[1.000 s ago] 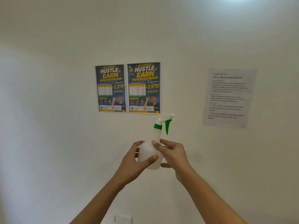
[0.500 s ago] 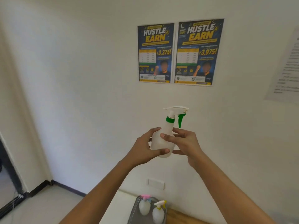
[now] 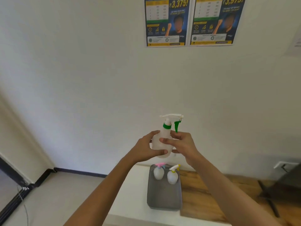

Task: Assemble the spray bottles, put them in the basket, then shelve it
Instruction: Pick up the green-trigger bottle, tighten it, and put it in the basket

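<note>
From the head view, I have the bottle (image 3: 161, 144) held up in front of the wall (image 3: 81, 79), upright, well above the basket (image 3: 163, 199). My left hand (image 3: 143, 149) wraps the lower body, thumb across the front and fingers curled behind. My right hand (image 3: 184, 144) closes on the shoulder just under the green collar (image 3: 167, 126), thumb pressed on the front. The trigger head (image 3: 171, 116) sits on top with its green lever (image 3: 176, 126) hanging toward my right hand.

The bottle looks like translucent thin plastic and I judge it empty, so light, a bit squashy and smooth. I would grip the waist or the neck below the collar, not the lever, and squeeze gently. Whether the collar is screwed fully home I cannot tell.

Below, the basket lies on a table (image 3: 203, 198), half on its white part and half on the wood. Two bottles stand at its far end, a pink-topped one (image 3: 158, 172) and a yellow-topped one (image 3: 172, 175), near each other. The near half is free, so that is where I would lower this one. My own forearms cross above the basket and hide part of the table. Posters (image 3: 187, 22) hang high on the wall. A dark chair (image 3: 285, 181) stands at the right, clear of the path.
</note>
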